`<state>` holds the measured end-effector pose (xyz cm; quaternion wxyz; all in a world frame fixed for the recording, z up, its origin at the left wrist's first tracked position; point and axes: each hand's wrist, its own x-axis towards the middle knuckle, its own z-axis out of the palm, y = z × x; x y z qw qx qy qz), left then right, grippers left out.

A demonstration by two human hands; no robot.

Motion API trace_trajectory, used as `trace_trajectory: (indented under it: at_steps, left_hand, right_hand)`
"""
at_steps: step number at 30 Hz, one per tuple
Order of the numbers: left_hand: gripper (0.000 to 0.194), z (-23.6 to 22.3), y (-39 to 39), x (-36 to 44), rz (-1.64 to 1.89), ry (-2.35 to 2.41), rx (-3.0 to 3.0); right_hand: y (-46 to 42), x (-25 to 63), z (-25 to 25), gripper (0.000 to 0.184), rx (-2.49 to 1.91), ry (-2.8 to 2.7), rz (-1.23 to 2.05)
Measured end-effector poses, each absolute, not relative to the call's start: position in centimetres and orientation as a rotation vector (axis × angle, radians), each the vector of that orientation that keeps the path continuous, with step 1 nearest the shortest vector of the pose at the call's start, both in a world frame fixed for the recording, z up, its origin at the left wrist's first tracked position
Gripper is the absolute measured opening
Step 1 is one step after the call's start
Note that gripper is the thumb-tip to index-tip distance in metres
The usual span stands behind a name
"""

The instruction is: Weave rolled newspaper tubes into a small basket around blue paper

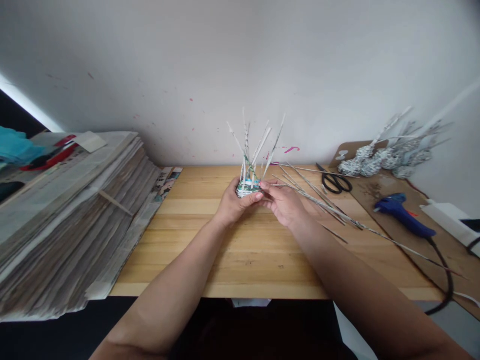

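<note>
A small basket woven from rolled newspaper tubes stands upright just above or on the table; I cannot tell whether it touches. Its round base is white, green and blue, and several pale upright tubes fan out from the top. My left hand is closed around the basket's left side, thumb across the front. At the right side, my right hand pinches a long paper tube against the weave. That tube trails off to the right across the table. The fingertips hide part of the weave.
More loose paper tubes lie right of my hands, near black scissors. Farther right are a blue glue gun with its cord, a white power strip and several woven paper pieces. Stacked newspapers fill the left side.
</note>
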<state>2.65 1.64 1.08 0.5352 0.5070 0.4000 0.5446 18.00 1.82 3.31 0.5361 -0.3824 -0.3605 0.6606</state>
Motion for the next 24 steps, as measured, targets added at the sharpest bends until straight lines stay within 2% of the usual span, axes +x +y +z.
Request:
trace_trajectory:
  at_steps: [3, 9, 18, 24]
  left_hand:
    - [0.065, 1.06, 1.63, 2.71, 1.284, 0.9, 1.159]
    - [0.067, 0.93, 1.54, 2.97, 1.237, 0.992, 1.155]
    - [0.066, 1.04, 1.3, 3.4, 1.297, 0.953, 1.064]
    - [0.063, 1.65, 1.12, 3.44, 1.294, 0.895, 0.916]
  right_hand:
    - [1.77, 17.92, 3.33, 0.044, -0.909, -0.888, 1.546]
    - [1.83, 17.54, 3.0, 0.046, -0.958, -0.855, 1.475]
    - [1.53, 17.23, 2.99, 0.039, -0.913, -0.939, 1.439]
    - [1.56, 17.36, 2.91, 0.045, -0.888, -1.035, 1.433]
